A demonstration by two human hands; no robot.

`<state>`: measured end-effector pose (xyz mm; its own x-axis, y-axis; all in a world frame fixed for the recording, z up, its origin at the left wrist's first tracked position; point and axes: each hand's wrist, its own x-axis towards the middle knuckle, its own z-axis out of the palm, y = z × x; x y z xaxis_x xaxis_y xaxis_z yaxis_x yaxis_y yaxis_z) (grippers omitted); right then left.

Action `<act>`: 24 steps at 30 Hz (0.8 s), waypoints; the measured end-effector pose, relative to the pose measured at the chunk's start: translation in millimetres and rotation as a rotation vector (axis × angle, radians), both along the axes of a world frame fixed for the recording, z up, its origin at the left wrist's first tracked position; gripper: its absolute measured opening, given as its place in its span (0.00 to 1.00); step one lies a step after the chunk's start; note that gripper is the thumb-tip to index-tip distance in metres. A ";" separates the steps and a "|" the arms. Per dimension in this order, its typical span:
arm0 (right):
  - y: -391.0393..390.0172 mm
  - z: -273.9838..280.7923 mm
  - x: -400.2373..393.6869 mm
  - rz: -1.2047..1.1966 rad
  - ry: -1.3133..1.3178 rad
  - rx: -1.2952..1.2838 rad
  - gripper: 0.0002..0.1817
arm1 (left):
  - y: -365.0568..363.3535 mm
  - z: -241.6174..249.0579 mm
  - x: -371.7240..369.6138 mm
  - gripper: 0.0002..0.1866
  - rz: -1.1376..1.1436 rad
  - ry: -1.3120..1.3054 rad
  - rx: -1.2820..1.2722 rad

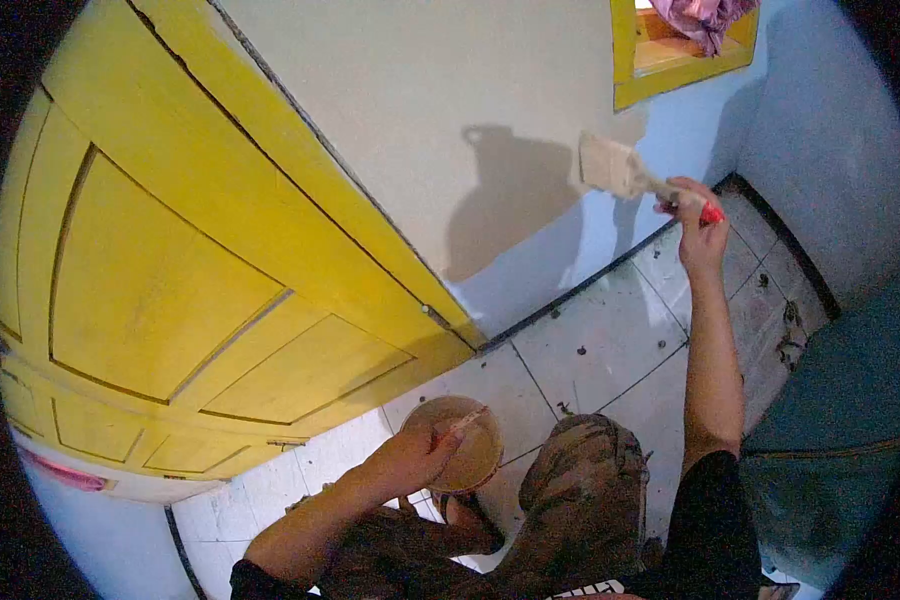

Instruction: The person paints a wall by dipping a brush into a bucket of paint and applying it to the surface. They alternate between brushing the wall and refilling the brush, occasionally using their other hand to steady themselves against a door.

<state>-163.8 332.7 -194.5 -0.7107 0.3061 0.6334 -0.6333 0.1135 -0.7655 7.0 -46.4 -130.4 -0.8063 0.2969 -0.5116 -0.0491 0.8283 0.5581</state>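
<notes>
My right hand (698, 215) is closed round the red-ended handle of a wide paintbrush (610, 165). The brush's pale bristles are coated in beige and lie right at the wall, close to the border between beige paint (390, 110) and the light blue surface (540, 265). Low in front of my body, my left hand (425, 458) grips a round paint bucket (480, 462) at its upper edge. A light, narrow strip shows by my left fingers over the bucket. Beige paint coats the bucket's inside.
A yellow panelled door (170, 270) with a yellow frame fills the left side. A yellow-framed opening (660, 75) with pink cloth (705, 20) is at upper right. Dark specks dot the white tiled floor (610, 320). Something dark teal (840, 440) stands at right.
</notes>
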 end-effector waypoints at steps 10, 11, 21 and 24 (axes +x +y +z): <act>39.7 -35.3 -25.6 -0.417 0.040 0.100 0.10 | -5.9 1.8 2.1 0.30 0.042 -0.067 -0.070; 30.8 -49.5 -27.3 -0.377 0.047 0.135 0.10 | -5.9 1.4 1.8 0.30 0.026 -0.056 -0.062; -84.0 -59.1 40.4 0.112 -0.087 -0.035 0.13 | -10.2 -13.0 -3.9 0.38 -0.033 -0.207 -0.249; -59.8 -52.7 25.0 -0.422 0.161 0.113 0.10 | -18.0 -22.7 0.6 0.37 -0.051 -0.156 -0.150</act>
